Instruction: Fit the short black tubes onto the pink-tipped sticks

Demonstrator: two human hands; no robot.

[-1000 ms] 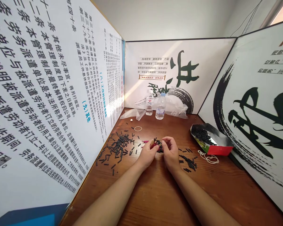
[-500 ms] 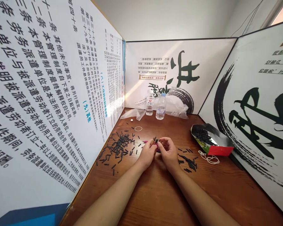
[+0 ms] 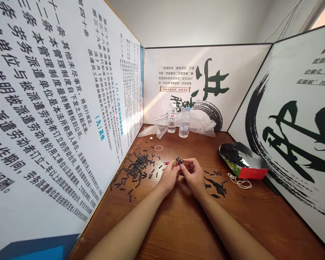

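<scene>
Nearest us is the brown wooden tabletop (image 3: 165, 231), with our two bare forearms reaching across it. Our left hand (image 3: 169, 177) is clamped on a bundle of thin reddish-pink sticks with pale and dark ends (image 3: 178, 163), which sits between our hands, near the middle of the table. Our right hand (image 3: 193, 176) is just beside it, fingers curled and thumb at the bundle; we cannot tell whether it pinches anything. To the right we see a small group of short black rods (image 3: 219, 187), and beyond it cream-coloured looped bands (image 3: 241, 182) beside an open red, green and silvery pouch (image 3: 253, 173) holding more black rods. To the left a larger heap of short black rods (image 3: 137, 168) lies scattered. Farther off we have a thin white ring (image 3: 158, 148), then two upright clear plastic bottles (image 3: 184, 127) before a crumpled translucent plastic bag (image 3: 206, 126).
</scene>
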